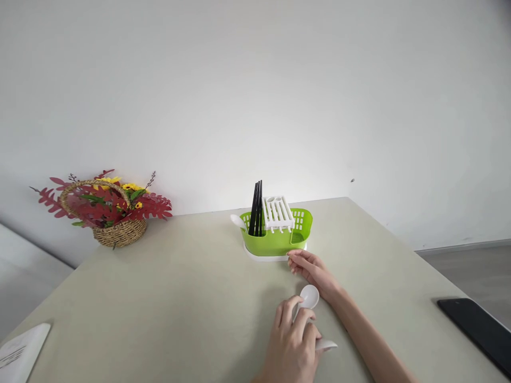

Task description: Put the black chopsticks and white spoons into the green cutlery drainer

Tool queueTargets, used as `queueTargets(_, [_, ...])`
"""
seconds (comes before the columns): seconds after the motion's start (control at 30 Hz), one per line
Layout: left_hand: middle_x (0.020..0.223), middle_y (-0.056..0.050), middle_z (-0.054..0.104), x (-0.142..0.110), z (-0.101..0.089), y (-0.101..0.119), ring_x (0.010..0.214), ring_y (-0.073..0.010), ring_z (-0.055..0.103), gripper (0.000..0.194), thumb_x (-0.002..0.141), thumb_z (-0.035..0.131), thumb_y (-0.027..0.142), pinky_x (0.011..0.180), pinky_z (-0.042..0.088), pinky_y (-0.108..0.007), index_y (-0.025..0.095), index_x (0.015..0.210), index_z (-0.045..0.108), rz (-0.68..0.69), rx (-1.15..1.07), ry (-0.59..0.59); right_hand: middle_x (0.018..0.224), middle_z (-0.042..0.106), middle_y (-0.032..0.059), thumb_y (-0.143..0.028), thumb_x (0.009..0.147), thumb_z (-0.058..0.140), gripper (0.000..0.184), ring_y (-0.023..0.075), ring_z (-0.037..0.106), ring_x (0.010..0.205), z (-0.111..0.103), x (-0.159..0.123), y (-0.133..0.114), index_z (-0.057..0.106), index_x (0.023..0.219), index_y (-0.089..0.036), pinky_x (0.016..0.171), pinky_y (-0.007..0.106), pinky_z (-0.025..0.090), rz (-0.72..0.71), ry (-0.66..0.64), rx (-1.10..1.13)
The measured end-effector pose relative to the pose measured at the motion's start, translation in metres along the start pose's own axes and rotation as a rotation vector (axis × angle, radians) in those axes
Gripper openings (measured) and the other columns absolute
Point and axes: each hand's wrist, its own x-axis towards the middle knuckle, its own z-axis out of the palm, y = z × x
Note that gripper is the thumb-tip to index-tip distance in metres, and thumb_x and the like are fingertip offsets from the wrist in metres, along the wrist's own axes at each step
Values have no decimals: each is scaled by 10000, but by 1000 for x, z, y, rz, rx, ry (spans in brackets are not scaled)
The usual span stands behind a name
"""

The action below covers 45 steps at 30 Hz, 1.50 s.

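My left hand [293, 338] is in the foreground, its fingers curled around white spoons. One spoon [310, 297] shows its round bowl beyond the fingertips. A second white spoon [326, 345] juts out to the right under the fingers; the handles are mostly hidden by the hand. Farther forward, my right hand [309, 268] has its fingers pinched together at the front right edge of a green cutlery holder [267, 246], by its white base tray [265, 258]. Black chopsticks [256, 210] and another white spoon [238, 221] stand in the holder's left end. A white slotted rack [278, 213] sits across its middle.
A wicker basket [122, 233] of artificial red and yellow flowers stands at the back left against the wall. On the right edge of the table lies a black phone [477, 324]. A white flat object [24, 351] with dark lines is at the near left corner.
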Motion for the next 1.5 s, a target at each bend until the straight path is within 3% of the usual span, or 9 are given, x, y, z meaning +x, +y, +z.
queueTargets(0.17, [754, 0, 724, 19, -59, 4, 681, -182, 637, 141, 931, 723, 334, 624, 523, -340, 242, 855, 647, -79, -149, 54, 837, 714, 32, -543, 738, 892, 419, 155, 589, 720, 0, 1, 0, 786, 966, -207, 712, 310, 464, 12, -13, 20])
queueTargets(0.27, [718, 40, 712, 43, -104, -3, 461, -84, 490, 138, 980, 661, 383, 495, 438, -243, 268, 920, 710, -260, -218, 141, 847, 718, 33, -526, 755, 887, 393, 151, 589, 725, 0, 0, 1, 791, 963, -207, 719, 306, 464, 13, -15, 30])
queueTargets(0.4, [588, 55, 613, 81, -153, -30, 459, -102, 520, 273, 1014, 564, 476, 452, 386, -210, 238, 988, 694, -481, -166, 271, 843, 718, 31, -523, 751, 892, 387, 145, 589, 716, -1, 0, 2, 792, 949, -206, 724, 305, 463, 13, -12, 39])
queueTargets(0.57, [797, 9, 745, 122, -187, -71, 641, -148, 728, 253, 1011, 560, 457, 600, 524, -215, 224, 1100, 604, -430, -81, 364, 843, 718, 35, -538, 748, 890, 398, 161, 603, 728, 1, 0, 1, 790, 950, -210, 729, 319, 467, 13, -10, 17])
queueTargets(0.73, [1130, -52, 739, 143, -182, -97, 837, -167, 777, 238, 1029, 509, 373, 799, 600, -291, 234, 1222, 518, -301, -162, 412, 843, 720, 36, -540, 750, 888, 397, 161, 600, 727, 1, 0, 1, 789, 956, -216, 722, 316, 464, 7, -23, 16])
queueTargets(0.93, [1078, -52, 730, 136, -142, -118, 851, -175, 768, 218, 1027, 497, 394, 842, 617, -323, 228, 1152, 563, -342, -407, 271, 843, 716, 35, -543, 747, 887, 401, 158, 594, 718, 0, 0, 1, 787, 952, -212, 711, 314, 463, 0, -22, 21])
queueTargets(1.07, [1073, -63, 726, 124, -123, -128, 864, -179, 745, 194, 1006, 503, 349, 841, 605, -327, 230, 1145, 566, -401, -431, 188, 847, 716, 36, -542, 755, 882, 401, 160, 597, 732, 1, 0, 0, 787, 961, -212, 724, 317, 465, 3, -21, 19])
queueTargets(1.27, [1129, -74, 715, 116, -113, -133, 808, -165, 695, 157, 974, 480, 283, 735, 553, -299, 234, 1099, 562, -443, -335, 125, 840, 716, 34, -547, 736, 892, 408, 162, 591, 725, 3, -1, -2, 788, 947, -214, 718, 320, 460, 10, -16, 19])
queueTargets(1.5, [1014, -44, 722, 109, -108, -142, 699, -139, 659, 149, 927, 500, 267, 666, 523, -270, 225, 1040, 587, -479, -363, 35, 840, 717, 29, -542, 747, 887, 392, 158, 593, 721, 1, -1, 0, 789, 947, -220, 722, 321, 460, 11, -18, 21])
